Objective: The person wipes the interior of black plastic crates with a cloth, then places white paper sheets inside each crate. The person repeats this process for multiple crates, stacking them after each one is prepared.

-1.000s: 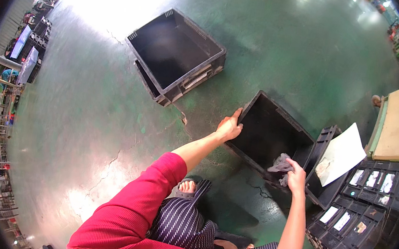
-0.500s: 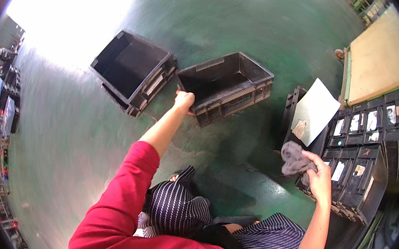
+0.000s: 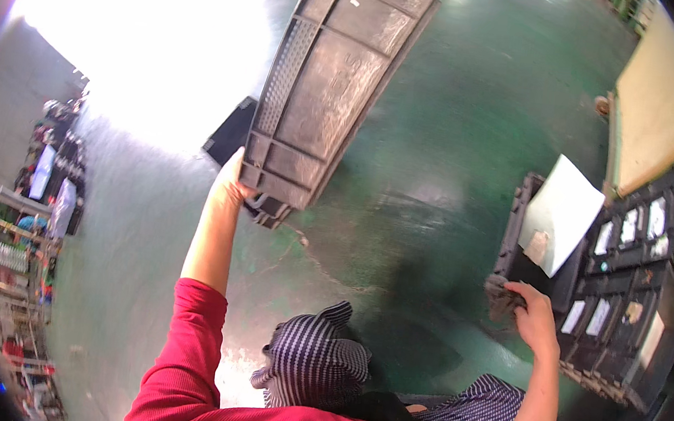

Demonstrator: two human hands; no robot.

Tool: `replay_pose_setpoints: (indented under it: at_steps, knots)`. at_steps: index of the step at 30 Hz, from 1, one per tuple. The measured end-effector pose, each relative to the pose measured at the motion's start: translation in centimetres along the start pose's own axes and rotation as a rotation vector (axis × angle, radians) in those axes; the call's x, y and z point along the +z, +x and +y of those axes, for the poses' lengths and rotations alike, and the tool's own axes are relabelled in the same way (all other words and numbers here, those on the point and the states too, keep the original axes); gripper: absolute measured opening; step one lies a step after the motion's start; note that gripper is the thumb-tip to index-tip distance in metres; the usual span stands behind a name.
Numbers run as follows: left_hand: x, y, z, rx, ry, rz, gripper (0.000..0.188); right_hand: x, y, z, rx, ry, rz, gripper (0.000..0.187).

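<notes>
Left hand [image 3: 231,186] gripping lower edge of dark plastic crate [image 3: 333,80], fingers closed around rim, holding it tilted up, underside facing camera. Second dark crate [image 3: 231,131] lying on green floor [image 3: 457,141] just behind left hand, partly hidden. Right hand [image 3: 534,315] clutching crumpled grey rag [image 3: 503,301], fingers curled around it, pressing against stacked black crates [image 3: 611,318] beside it. White sheet [image 3: 564,212] lying above right hand.
</notes>
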State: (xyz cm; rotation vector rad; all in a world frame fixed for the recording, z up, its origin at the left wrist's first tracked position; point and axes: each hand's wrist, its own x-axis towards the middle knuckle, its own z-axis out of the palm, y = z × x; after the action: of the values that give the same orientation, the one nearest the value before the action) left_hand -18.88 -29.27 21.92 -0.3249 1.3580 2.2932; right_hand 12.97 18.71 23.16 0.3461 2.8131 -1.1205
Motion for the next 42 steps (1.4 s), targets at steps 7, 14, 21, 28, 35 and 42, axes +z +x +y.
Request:
replay_pose_setpoints:
  at_steps: [7,14,21,28,35,42]
  knots:
    - [-8.5,-4.9,10.7,0.419,0.519,0.671,0.035,1.4,0.5,2.8,-0.025,-0.028,-0.108,0.042]
    - [-11.3,-4.0,7.7,0.367,0.415,1.012,0.061,3.1,1.0,3.3,0.004,-0.006,-0.192,0.042]
    - [-12.3,0.3,4.5,0.384,0.254,1.055,0.058,6.3,3.1,2.9,-0.125,0.036,-0.198,0.048]
    - [-13.0,-3.4,2.9,0.316,0.256,0.939,0.072,13.8,6.4,-5.1,-0.025,0.457,-0.631,0.024]
    - [-21.9,-5.5,-4.1,0.604,0.265,1.022,0.026,21.8,10.6,-20.9,-0.242,0.122,-0.463,0.019]
    - [-17.9,-1.5,-2.9,0.805,0.236,1.045,0.032,26.2,14.0,-37.7,-0.612,-0.082,-0.233,0.06]
